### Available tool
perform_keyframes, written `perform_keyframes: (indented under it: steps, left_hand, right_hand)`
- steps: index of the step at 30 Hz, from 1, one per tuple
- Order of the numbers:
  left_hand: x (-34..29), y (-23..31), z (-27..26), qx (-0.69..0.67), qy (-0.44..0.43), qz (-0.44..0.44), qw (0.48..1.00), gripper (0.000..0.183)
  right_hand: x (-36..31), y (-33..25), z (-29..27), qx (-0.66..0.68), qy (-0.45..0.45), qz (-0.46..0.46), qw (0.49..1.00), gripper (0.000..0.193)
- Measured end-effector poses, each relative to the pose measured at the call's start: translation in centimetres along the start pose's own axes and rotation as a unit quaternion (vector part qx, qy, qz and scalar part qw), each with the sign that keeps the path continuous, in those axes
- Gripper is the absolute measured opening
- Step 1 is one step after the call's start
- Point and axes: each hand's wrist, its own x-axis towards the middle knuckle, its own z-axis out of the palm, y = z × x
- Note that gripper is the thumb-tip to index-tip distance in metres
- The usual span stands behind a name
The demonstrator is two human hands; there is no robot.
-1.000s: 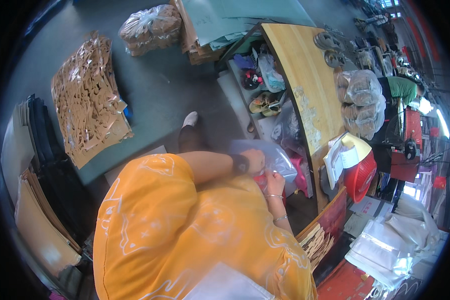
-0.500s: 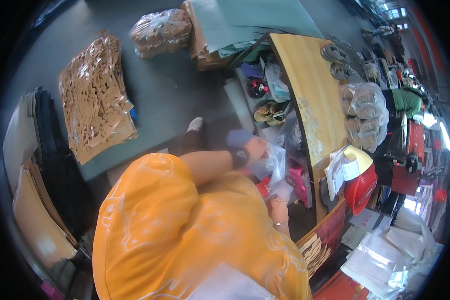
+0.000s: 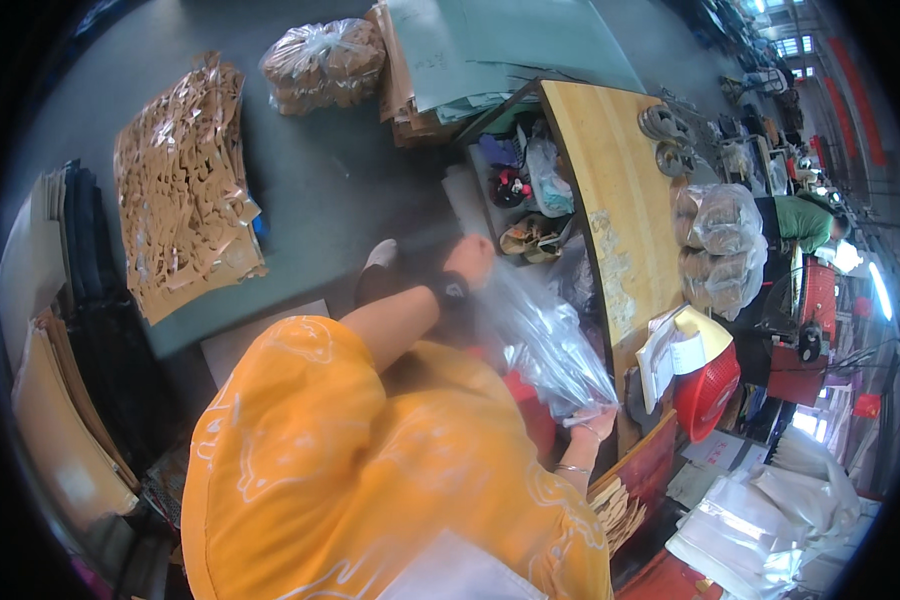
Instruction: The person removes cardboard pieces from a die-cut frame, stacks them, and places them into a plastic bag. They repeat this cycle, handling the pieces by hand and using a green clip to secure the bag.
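Note:
A clear plastic bag (image 3: 555, 345) is stretched between my two hands. My left hand (image 3: 472, 262), with a black band at its wrist, is closed on the bag's upper left end; motion blurs its fingers a little. At the lower right, my right hand (image 3: 596, 424), with bracelets on its wrist, grips the other end of the bag. Nothing shows inside the bag. Beneath it a red container (image 3: 532, 412) is partly hidden. The shelf under the wooden table (image 3: 610, 190) lies just beyond my hands, with shoes (image 3: 530, 232) and bagged things on it.
On the wooden table stand a clear bag of round packed pieces (image 3: 725, 245), tape rolls (image 3: 662, 122) and papers beside a red basket (image 3: 708, 395). Brown cut-out sheets (image 3: 185, 190) and a wrapped brown bundle (image 3: 325, 65) lie at the left. A person in green (image 3: 808, 215) works at the far right.
My hands have moved apart, the left up and left, the right down and right. The bag, bunched between them before, is now pulled out long.

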Motion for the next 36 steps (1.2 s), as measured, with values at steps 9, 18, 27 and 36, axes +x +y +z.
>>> perform_keyframes:
  steps: [9, 18, 27, 36]
  left_hand:
    - [-8.6, 6.2, 2.1, 0.235, -0.188, 0.481, 0.823, 0.077]
    - [-4.2, 1.1, 1.2, 0.438, -0.309, 0.241, 0.809, 0.023]
    - [-1.0, 4.8, -4.8, 0.551, -0.270, 0.184, 0.768, 0.023]
    - [-3.3, 26.8, -6.2, -0.011, 0.119, 0.766, 0.632, 0.051]
  right_hand:
    - [-6.6, 0.8, 11.7, -0.397, -0.215, -0.157, 0.878, 0.020]
    - [-6.3, 6.2, 8.9, -0.682, -0.262, -0.164, 0.663, 0.023]
    - [-3.4, 2.2, 16.2, -0.726, -0.233, -0.080, 0.642, 0.011]
    - [-11.4, -19.3, 18.4, -0.459, 0.180, -0.691, 0.528, 0.020]
